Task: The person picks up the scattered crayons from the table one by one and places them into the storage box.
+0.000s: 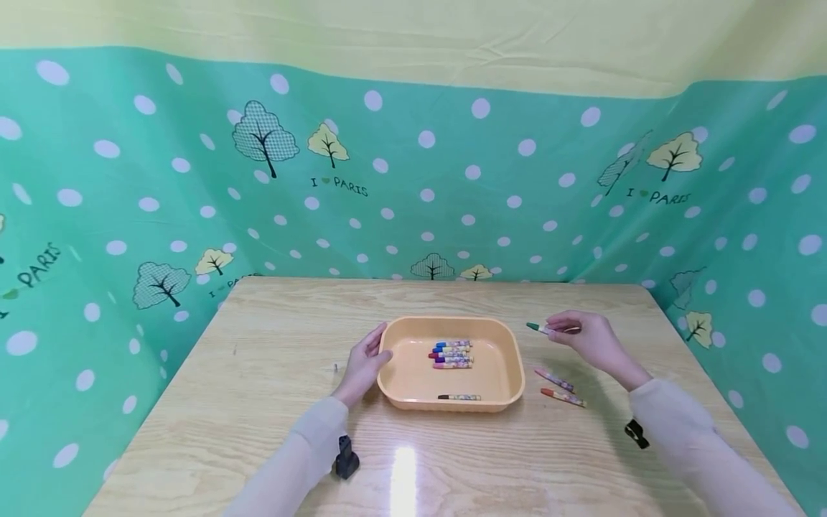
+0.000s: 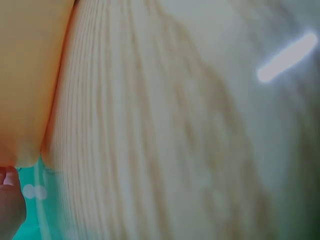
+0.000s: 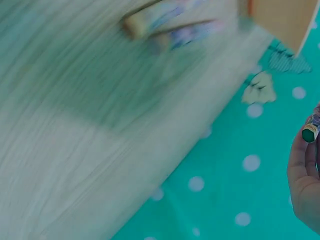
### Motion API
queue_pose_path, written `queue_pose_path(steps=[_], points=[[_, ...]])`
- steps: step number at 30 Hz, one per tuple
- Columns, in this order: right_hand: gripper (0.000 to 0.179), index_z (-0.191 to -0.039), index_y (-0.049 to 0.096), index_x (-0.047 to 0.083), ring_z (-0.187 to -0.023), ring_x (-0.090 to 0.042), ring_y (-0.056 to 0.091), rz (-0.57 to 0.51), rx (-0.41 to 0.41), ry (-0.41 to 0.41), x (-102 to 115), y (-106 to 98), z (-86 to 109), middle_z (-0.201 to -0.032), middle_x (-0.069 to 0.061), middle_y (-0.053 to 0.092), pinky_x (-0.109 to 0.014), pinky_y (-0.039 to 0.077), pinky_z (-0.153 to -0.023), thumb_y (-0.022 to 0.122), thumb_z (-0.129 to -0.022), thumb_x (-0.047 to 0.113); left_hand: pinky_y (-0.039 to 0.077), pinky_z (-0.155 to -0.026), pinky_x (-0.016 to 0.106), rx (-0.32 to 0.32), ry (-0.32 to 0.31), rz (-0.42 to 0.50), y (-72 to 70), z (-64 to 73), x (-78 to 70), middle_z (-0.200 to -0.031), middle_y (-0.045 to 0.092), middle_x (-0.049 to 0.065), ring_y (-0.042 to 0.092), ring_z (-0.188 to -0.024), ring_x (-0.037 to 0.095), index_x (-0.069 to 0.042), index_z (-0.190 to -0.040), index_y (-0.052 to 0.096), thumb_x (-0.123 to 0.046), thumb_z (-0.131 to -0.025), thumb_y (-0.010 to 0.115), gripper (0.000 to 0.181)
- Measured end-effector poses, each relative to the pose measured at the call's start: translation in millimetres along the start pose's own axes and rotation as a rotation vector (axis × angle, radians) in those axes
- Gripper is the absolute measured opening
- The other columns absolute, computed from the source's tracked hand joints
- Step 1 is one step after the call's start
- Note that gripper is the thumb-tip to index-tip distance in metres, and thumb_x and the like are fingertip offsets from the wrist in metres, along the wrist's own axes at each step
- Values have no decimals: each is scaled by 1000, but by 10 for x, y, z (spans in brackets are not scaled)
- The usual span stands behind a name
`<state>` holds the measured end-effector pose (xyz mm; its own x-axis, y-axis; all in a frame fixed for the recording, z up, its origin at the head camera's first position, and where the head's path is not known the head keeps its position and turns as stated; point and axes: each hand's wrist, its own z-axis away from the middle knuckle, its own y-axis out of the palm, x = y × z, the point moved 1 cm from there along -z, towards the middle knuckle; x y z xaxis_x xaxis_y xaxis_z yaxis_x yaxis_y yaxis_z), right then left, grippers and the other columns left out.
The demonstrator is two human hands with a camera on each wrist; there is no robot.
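Observation:
A peach-coloured plastic tray (image 1: 413, 380) stands on the table. My left hand (image 1: 362, 368) grips its left rim, thumb over the inside; in the left wrist view only part of this hand (image 2: 10, 210) shows at the tray's wall (image 2: 30, 85). To the right of the tray, my right hand (image 1: 593, 339) pinches a dark green crayon (image 1: 536, 327) above the table, its tip towards the tray. Inside the tray lies a stack of several crayons (image 1: 452, 352), with a dark brown crayon (image 1: 460, 397) by itself near the front wall.
On the table (image 1: 284, 337), right of the tray, lie a pink crayon (image 1: 554, 380) and an orange crayon (image 1: 563, 397). A tiny object (image 1: 336, 368) sits left of my left hand. A green dotted curtain (image 1: 426, 194) encloses the back and sides.

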<state>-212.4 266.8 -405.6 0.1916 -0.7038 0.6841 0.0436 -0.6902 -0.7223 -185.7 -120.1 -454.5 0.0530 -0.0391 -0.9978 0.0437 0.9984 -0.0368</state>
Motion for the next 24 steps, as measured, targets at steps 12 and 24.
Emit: queue_pose_path(steps=[12, 24], points=[[28, -105, 65, 1, -84, -17, 63, -157, 144, 28, 378, 656, -97, -93, -7, 69, -26, 58, -73, 69, -78, 6, 36, -108, 35, -29, 31, -8, -31, -154, 286, -145, 33, 19, 35, -132, 32, -6, -140, 35, 5, -83, 53, 60], [21, -93, 68, 2, -77, -13, 61, -215, 201, -11, 601, 1268, -240, -86, -5, 68, -25, 56, -72, 71, -72, -2, 37, -107, 35, -32, 53, -10, -24, -151, 291, -144, 34, 20, 36, -131, 33, -4, -140, 34, 6, -83, 52, 61]])
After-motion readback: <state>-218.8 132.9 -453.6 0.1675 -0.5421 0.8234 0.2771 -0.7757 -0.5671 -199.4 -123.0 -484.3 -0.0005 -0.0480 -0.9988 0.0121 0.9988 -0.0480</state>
